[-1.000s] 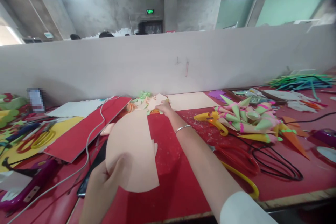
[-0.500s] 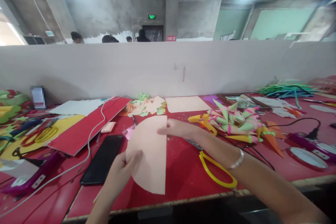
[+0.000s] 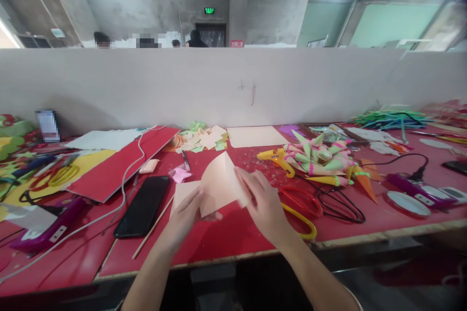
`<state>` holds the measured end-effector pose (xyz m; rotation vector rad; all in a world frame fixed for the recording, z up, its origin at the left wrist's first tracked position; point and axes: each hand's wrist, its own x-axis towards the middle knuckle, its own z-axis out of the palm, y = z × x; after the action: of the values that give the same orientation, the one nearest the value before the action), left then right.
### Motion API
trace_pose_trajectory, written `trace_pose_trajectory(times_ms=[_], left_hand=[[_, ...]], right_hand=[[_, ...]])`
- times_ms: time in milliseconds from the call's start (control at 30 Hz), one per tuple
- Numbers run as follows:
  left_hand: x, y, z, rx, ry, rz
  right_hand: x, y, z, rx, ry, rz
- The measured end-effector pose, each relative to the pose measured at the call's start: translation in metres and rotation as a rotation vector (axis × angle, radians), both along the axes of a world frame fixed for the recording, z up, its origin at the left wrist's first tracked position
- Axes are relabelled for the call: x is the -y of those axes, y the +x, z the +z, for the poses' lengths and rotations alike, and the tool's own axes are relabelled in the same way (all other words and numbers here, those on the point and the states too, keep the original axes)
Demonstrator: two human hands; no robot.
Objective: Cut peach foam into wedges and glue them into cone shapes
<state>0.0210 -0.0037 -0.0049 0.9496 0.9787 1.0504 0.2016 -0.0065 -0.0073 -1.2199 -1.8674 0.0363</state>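
Note:
Between my two hands a pale peach sheet of paper (image 3: pixel 219 184) is held above the red table, its right side curling over. My left hand (image 3: pixel 188 209) pinches its lower left edge between thumb and fingers. At the right edge, the fingers of my right hand (image 3: pixel 257 197) are closed on the curled part and slightly blurred. Another pale sheet (image 3: pixel 182 192) shows behind my left hand. Beside my right wrist lie red-handled scissors (image 3: pixel 302 201) and a yellow scissor handle (image 3: pixel 306 226). A thin wooden stick (image 3: pixel 151 228) rests left of my left hand.
A black phone (image 3: pixel 142 208) lies at left, near a red board (image 3: pixel 126 163) crossed by a white cable. A yellow glue gun (image 3: pixel 277 159) touches a pile of green and pink paper cones (image 3: pixel 317 158). Purple power strips (image 3: pixel 416 192) sit on both sides. A white partition (image 3: pixel 164 87) stands behind.
The half-round paper has turned and is now curled rather than flat. My right hand has come down and nearer, uncovering the red scissors. The view has tilted slightly downward.

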Motion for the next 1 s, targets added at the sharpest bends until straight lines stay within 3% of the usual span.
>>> trace_pose_trajectory(times_ms=[67, 167, 400, 500, 600, 700, 767, 867, 1000], left_hand=[[-0.003, 0.004, 0.000, -0.003, 0.004, 0.024], [-0.005, 0.007, -0.002, 0.017, 0.012, -0.041], [-0.001, 0.009, -0.005, -0.049, 0.053, -0.090], [0.000, 0.010, -0.004, -0.103, 0.095, -0.070], [0.001, 0.010, -0.003, -0.137, 0.100, -0.098], [0.003, 0.010, -0.003, -0.174, 0.100, -0.196], [0.005, 0.012, -0.002, -0.194, 0.093, -0.249], [0.007, 0.016, -0.001, -0.212, 0.087, -0.281], [0.007, 0.021, -0.005, -0.211, 0.104, -0.278]], right_hand=[[-0.001, -0.004, -0.003, 0.200, 0.023, 0.035], [-0.005, -0.009, -0.006, 0.362, 0.033, 0.044], [-0.001, -0.012, -0.005, 0.390, -0.026, 0.133], [0.005, -0.009, -0.004, 0.200, -0.099, 0.245], [0.004, -0.003, -0.009, -0.201, -0.215, 0.304], [-0.003, 0.001, -0.016, -0.688, -0.491, 0.351], [-0.006, 0.001, -0.020, -0.883, -0.711, 0.416], [-0.006, -0.003, -0.022, -0.968, -0.822, 0.413], [-0.002, -0.006, -0.019, -0.966, -0.701, 0.301]])
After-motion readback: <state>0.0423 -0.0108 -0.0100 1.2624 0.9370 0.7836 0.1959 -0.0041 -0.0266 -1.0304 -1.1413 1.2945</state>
